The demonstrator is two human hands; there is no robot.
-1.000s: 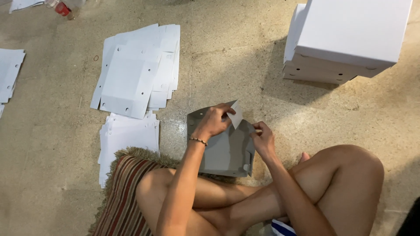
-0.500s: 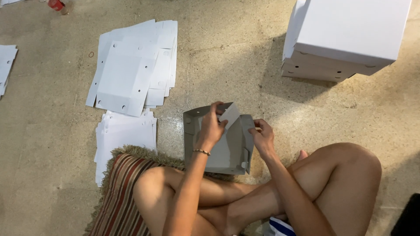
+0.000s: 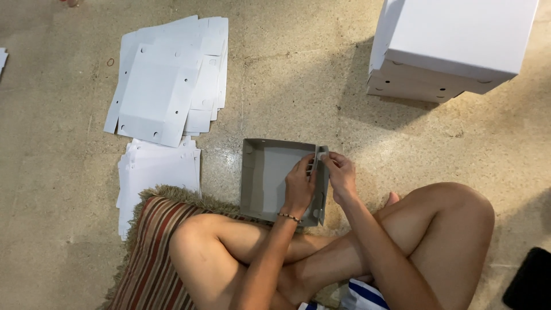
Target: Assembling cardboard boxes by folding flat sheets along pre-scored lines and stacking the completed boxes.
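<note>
Grey card is what I see at the centre: a shallow tray (image 3: 270, 178), walls folded up, open side facing the camera, lying on the speckled floor (image 3: 298, 74) just in front of my crossed legs (image 3: 344, 252). My left hand (image 3: 299, 186) lies over the tray's right part, fingers curled narrow and pinching the top of the right wall from inside. My right hand (image 3: 341, 175) meets it from outside, fingers narrow too, pinching the same wall edge, so both hands hold that wall near its far corner, close together and almost touching. A bead bracelet (image 3: 290, 217) sits on the left wrist. A striped, fringed cushion (image 3: 152, 252) lies under my left knee, its far edge close to the tray's near left corner. Left of the tray, flat white cut sheets (image 3: 158, 95) lie fanned on the floor, with a second pile (image 3: 155, 172) nearer, partly under the cushion. Far right stands a stack of white boxes (image 3: 453, 46), well apart from the tray.
</note>
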